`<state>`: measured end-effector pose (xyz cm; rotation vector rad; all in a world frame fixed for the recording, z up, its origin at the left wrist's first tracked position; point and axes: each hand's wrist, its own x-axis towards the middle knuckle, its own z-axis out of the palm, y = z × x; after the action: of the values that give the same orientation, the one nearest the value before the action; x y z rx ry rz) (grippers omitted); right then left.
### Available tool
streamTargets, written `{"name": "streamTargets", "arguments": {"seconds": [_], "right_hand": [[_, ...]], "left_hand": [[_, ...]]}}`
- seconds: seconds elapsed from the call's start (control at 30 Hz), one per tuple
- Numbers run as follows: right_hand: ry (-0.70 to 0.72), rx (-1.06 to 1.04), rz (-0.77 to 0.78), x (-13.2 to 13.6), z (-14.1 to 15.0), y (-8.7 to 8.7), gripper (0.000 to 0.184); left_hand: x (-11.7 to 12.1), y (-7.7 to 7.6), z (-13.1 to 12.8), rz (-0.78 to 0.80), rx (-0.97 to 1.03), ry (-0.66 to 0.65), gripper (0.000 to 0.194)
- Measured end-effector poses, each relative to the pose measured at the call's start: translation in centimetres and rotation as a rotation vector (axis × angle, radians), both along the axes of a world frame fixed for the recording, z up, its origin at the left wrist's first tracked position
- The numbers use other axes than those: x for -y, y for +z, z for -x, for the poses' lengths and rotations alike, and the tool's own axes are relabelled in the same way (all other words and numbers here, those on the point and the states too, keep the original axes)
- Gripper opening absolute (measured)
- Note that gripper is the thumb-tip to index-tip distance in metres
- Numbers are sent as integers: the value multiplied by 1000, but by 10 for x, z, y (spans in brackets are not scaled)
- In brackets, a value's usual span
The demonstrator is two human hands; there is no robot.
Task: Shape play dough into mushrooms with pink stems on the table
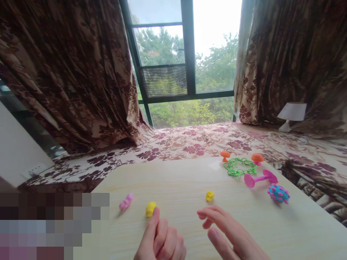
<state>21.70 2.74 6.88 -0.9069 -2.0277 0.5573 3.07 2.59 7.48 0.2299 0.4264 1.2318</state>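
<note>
My left hand [162, 238] is curled closed at the bottom centre, its thumb raised against a yellow lump of modelling clay [150, 209]. Any finger behind that lump is hidden. To the right, my right hand [227, 234] hovers over the table with fingers stretched out and thumb apart, holding nothing. Just beyond its fingertips lies a smaller yellow clay lump [209, 196]. A pink clay piece [126, 202] rests to the left of my left hand.
On the pale wooden table [168, 177], the right side holds a green chain ring [228, 170], two orange mushroom-like pieces [225, 155], a pink dumbbell-shaped piece [258, 179] and a blue ball with pink knobs [278, 194]. A white lamp [292, 112] stands on the floral-covered window ledge [189, 141].
</note>
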Motion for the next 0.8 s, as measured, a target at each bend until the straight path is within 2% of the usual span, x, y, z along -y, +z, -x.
{"name": "streamTargets", "arguments": {"seconds": [0.17,0.27,0.3,0.37,0.4,0.47,0.57,0.7,0.8], "right_hand": [[40,-2,28,1,1,0,34],[50,27,56,0,2,1,30],[54,38,64,0,2,1,29],[70,57,63,0,2,1,28],[81,65,59,0,2,1,28],[101,80,53,1,1,0,28],[122,100,51,1,0,-1,29],[124,137,47,0,0,0,27],[125,165,41,0,0,1,24]], "left_hand": [[-10,-7,5,89,-69,32,46],[-11,-2,5,163,-146,76,12],[-9,1,3,172,-180,97,7],[-4,7,1,160,-268,129,24],[-2,10,1,143,-313,132,26],[2,14,1,108,-365,100,22],[4,15,3,71,-328,79,18],[0,14,4,153,-279,112,23],[-1,16,2,78,-206,88,7]]}}
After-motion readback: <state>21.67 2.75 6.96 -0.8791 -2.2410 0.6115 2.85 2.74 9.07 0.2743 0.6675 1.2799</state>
